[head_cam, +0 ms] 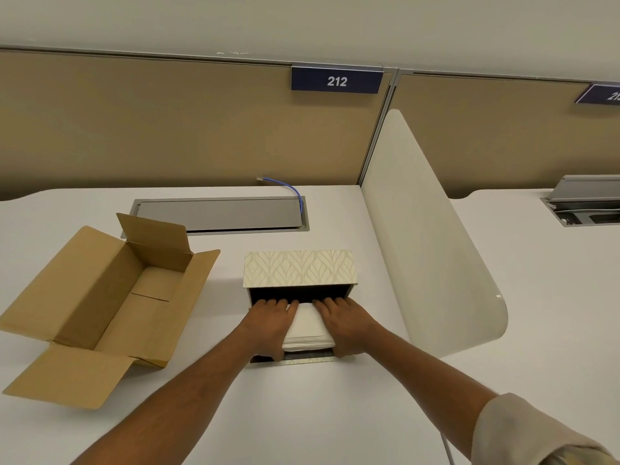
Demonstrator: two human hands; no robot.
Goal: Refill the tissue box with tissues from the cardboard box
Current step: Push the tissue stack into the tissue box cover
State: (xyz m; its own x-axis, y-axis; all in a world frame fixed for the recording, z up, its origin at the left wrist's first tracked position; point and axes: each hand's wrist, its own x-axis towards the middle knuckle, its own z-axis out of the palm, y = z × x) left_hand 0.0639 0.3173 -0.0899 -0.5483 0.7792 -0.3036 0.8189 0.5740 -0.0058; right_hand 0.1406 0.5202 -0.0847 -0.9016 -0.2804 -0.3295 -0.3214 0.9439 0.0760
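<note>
Two hands, left hand (270, 322) and right hand (345, 322), grip one tissue stack (307, 327); apparently entering one tissue box (298, 271).

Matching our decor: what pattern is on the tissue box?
Cream leaf-like pattern on the tissue box, head view.

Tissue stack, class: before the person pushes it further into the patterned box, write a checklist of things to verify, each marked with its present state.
1. Both hands grip the tissue stack: left hand and right hand flank it. Ok.
2. Tissue box open toward the person. Ok.
3. Stack lined up with the opening. Ok.
4. Stack fully inside. Not ok.
5. Cardboard box emptied. Ok.
6. Space behind the stack free. Cannot tell.
</note>
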